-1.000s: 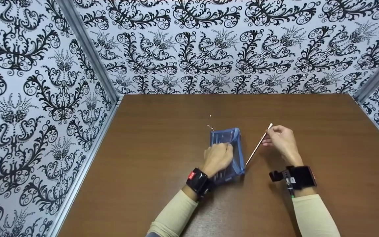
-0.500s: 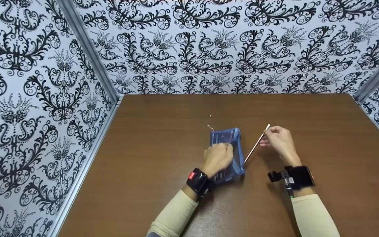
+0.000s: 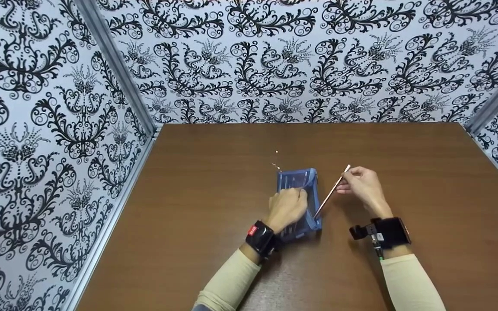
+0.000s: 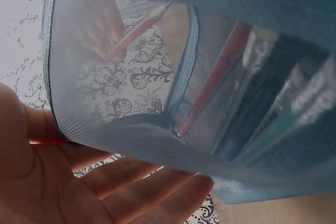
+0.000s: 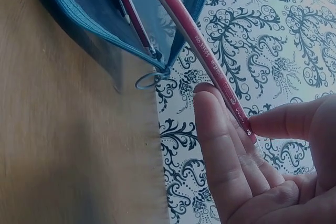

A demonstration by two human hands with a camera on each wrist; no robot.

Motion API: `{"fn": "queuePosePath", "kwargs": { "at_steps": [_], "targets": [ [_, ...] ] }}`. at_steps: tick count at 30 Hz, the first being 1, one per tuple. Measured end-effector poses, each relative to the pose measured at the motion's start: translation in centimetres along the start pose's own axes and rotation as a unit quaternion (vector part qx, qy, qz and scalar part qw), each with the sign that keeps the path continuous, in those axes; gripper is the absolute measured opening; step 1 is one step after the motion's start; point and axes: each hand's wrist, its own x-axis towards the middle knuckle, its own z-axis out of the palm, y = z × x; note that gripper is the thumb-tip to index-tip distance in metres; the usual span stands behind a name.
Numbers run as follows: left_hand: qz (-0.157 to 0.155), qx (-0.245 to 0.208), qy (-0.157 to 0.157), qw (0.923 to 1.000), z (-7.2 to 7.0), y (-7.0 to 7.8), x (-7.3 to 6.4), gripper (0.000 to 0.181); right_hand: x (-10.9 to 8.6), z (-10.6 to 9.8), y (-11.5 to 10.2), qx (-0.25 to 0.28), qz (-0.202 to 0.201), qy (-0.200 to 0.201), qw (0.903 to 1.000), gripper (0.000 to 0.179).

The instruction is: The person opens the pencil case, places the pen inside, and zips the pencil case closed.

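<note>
A blue mesh zip pouch (image 3: 296, 174) is held up at a tilt over the table by my left hand (image 3: 288, 208), which grips its edge. In the left wrist view, the fingers (image 4: 149, 192) lie along the pouch's outside. Between thumb and fingertips, my right hand (image 3: 363, 185) pinches a red pencil (image 3: 331, 192) with pale stripes near its upper end. The pencil slants down to the left, its lower end at the pouch's opening. In the right wrist view, the zipper rim (image 5: 105, 34) stands parted beneath the pencil. Through the mesh show another red pencil (image 4: 215, 77) and a teal item (image 4: 270, 136).
A brown wooden table (image 3: 214, 181) lies under both hands. Walls with a black-and-white scroll pattern (image 3: 292, 60) rise at the back and sides, framed by grey metal posts (image 3: 115, 65). Small bright specks (image 3: 276, 166) show just beyond the pouch.
My right hand has moved slightly left, bringing the pencil's lower end from beside the pouch's corner to its opening. The left hand and the pouch have hardly moved.
</note>
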Motion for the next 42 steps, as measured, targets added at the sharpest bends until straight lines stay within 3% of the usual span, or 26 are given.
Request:
{"fn": "queuePosePath", "kwargs": {
  "at_steps": [22, 42],
  "targets": [
    [0.005, 0.010, -0.005, 0.9999, -0.2, 0.2, 0.0, 0.042, 0.1, 2.1, 0.8, -0.002, 0.028, -0.056, 0.9980, 0.025],
    [-0.003, 0.025, -0.011, 0.9996, 0.1, 0.6, -0.1, 0.041, 0.1, 3.2, 1.3, -0.011, 0.054, -0.082, 0.9951, 0.024]
  ]
}}
